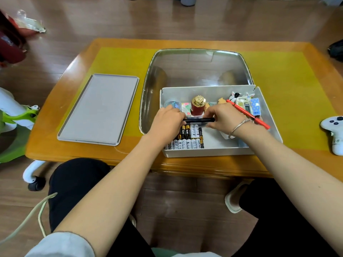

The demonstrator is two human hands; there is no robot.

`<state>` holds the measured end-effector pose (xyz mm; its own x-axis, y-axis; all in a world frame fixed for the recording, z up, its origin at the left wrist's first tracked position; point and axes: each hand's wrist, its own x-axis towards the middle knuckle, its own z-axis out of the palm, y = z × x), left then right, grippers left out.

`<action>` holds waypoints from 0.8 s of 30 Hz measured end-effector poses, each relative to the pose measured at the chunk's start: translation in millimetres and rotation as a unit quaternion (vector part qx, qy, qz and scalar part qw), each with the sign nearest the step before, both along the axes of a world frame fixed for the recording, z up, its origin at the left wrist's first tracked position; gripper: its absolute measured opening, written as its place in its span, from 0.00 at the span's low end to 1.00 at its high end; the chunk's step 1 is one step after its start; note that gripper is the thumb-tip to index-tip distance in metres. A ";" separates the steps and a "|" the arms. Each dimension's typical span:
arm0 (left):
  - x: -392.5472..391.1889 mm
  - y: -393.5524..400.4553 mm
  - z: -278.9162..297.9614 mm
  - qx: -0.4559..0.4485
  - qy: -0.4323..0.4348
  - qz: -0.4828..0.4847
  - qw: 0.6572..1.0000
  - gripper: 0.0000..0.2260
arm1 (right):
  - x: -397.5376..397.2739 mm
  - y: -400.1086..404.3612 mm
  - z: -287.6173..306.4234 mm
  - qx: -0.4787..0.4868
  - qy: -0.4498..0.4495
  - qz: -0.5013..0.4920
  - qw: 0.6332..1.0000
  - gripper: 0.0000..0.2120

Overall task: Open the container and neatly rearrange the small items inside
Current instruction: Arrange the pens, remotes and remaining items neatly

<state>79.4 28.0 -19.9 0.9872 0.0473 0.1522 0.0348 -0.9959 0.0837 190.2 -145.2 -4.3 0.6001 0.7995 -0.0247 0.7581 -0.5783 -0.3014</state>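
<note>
Hands, my left hand [168, 120] and right hand [223, 115], pinch the black pen [199, 119] endwise above the batteries [187, 139]; next I judge it needs laying flat beside them.

— How many pens in the white plastic container [209, 152]?
— Two: one slim black pen [199, 119], one red pen [248, 114].
— Trays?
— One flat grey rectangular tray [99, 110].
— And the black-and-white cylindrical batteries [187, 138]?
— Partly hidden; no exact count.
</note>
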 end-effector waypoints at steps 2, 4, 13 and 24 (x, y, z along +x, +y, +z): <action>3.1 -2.0 -0.6 0.015 0.015 0.013 1.000 0.12 | -1.5 3.2 -4.6 -0.001 -0.042 0.003 0.999 0.08; 3.3 -6.1 -1.6 0.017 0.024 0.037 0.999 0.10 | -1.9 5.7 -7.4 0.004 -0.055 0.003 0.998 0.09; -14.0 -31.3 -3.3 -0.084 0.009 0.078 0.993 0.11 | 5.4 17.8 -13.1 -0.035 -0.072 -0.068 0.994 0.08; -6.3 -33.1 -6.5 -0.125 0.238 0.079 0.960 0.27 | 2.2 37.5 -21.1 -0.089 -0.076 -0.109 0.987 0.11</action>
<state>73.1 -5.1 -26.4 0.9193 0.1792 -0.3503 0.2779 -0.9259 0.2557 192.4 -107.7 -25.4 0.7644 0.6429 -0.0485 0.6393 -0.7655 -0.0727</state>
